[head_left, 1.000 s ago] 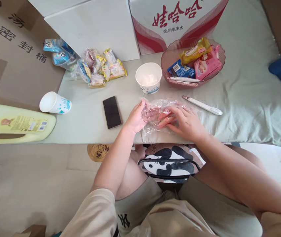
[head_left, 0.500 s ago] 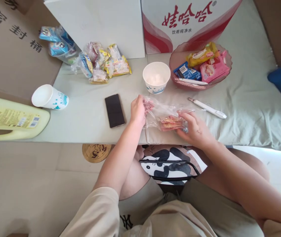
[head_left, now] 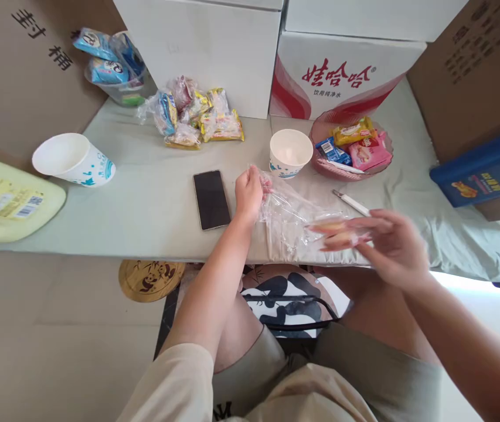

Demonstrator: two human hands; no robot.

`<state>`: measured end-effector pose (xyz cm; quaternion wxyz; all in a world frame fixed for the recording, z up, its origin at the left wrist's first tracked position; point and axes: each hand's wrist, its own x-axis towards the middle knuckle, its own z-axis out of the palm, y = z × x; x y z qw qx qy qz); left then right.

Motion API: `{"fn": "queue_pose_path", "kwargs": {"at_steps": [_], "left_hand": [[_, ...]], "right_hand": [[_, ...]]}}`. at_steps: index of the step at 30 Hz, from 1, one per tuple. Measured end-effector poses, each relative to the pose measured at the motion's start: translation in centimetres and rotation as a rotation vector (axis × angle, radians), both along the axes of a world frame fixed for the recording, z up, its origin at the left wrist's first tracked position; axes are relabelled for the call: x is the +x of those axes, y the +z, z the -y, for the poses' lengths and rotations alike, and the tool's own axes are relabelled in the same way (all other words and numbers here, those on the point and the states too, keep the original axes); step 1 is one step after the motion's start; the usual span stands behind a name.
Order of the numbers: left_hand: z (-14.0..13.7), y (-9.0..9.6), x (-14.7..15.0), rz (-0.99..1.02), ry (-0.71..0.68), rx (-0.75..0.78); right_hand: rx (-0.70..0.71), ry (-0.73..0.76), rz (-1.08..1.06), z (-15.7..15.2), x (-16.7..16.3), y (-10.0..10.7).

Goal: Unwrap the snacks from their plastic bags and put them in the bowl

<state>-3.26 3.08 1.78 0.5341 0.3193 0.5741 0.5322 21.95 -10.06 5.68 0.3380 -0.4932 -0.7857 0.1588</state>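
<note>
My left hand (head_left: 250,190) is closed on one end of a clear plastic bag (head_left: 287,220), which stretches over the table's front part. At the bag's right end, my right hand (head_left: 393,243) pinches a small wrapped snack (head_left: 337,234), reddish and tan; motion blurs it, and I cannot tell whether it is inside the bag or just outside. A white paper cup (head_left: 291,151) stands upright behind the bag. Close to my right fingers lies a white pen-like tool (head_left: 351,202). The dark phone (head_left: 211,199) rests left of my left hand.
A pink glass bowl (head_left: 326,126) of packaged snacks stands at the back right. Wrapped snacks (head_left: 221,125) lie in a pile at the back left. A second paper cup (head_left: 71,158) lies tilted near a yellow jug (head_left: 12,202). Boxes (head_left: 206,55) line the back; a blue box (head_left: 487,167) stands right.
My right hand has moved right and slightly down with the snack, and the plastic bag is now stretched between both hands. My left hand keeps its hold. The view has shifted.
</note>
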Motion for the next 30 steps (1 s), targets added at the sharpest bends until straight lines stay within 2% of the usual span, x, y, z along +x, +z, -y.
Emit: {"fn": "queue_pose_path", "kwargs": {"at_steps": [2,3,4,6,9,11,12,13,14,16,18,21,22,24,26,28,29,30], "left_hand": [[-0.1,0.2,0.2,0.025,-0.002,-0.005],[-0.1,0.3,0.3,0.032,-0.012,-0.008],[-0.1,0.4,0.6,0.033,-0.029,-0.009],[0.1,0.5,1.1,0.024,-0.072,-0.007],[0.3,0.4,1.8,0.005,-0.126,-0.006],[0.5,0.2,1.9,-0.001,-0.146,-0.016],[0.5,0.1,1.9,-0.002,-0.154,-0.017],[0.6,0.1,1.9,-0.001,-0.162,-0.015],[0.6,0.0,1.8,0.0,-0.165,-0.009],[0.7,0.0,1.6,0.001,-0.172,0.003],[0.7,0.1,1.5,-0.004,-0.181,0.0],[0.7,0.1,1.6,-0.012,-0.195,-0.016],[0.7,0.1,1.7,-0.014,-0.195,-0.014],[0.7,-0.1,2.0,-0.019,-0.188,-0.004],[0.8,-0.3,2.2,-0.03,-0.178,0.0],[1.0,-0.5,2.3,-0.044,-0.174,-0.018],[1.1,-0.6,2.3,-0.05,-0.173,-0.031],[1.2,-0.6,2.3,-0.056,-0.172,-0.045]], "right_hand": [[0.1,-0.223,-0.14,-2.1,1.1,1.8],[0.199,-0.369,-0.144,-3.8,1.6,2.7],[0.231,-0.451,-0.099,-5.8,1.9,3.4],[0.169,-0.511,0.017,-10.3,2.3,4.3],[-0.115,-0.482,0.262,-16.4,2.4,4.3],[-0.334,-0.39,0.453,-18.8,2.5,3.9],[-0.387,-0.365,0.522,-19.3,2.5,3.9],[-0.386,-0.352,0.563,-19.2,2.5,4.0],[-0.325,-0.356,0.572,-18.6,2.5,4.2],[-0.089,-0.35,0.504,-16.1,2.3,4.7],[0.078,-0.236,0.41,-12.3,1.6,4.6],[0.031,0.146,0.323,-6.9,0.2,2.5],[0.014,0.186,0.32,-5.7,-0.3,1.3],[-0.037,0.09,0.3,-4.5,-0.7,-1.2],[-0.134,-0.112,0.23,-4.9,-0.5,-3.4],[-0.21,-0.338,0.071,-5.8,0.1,-4.8],[-0.201,-0.441,-0.028,-6.2,0.4,-5.2],[-0.132,-0.535,-0.124,-6.3,0.7,-5.4]]}}
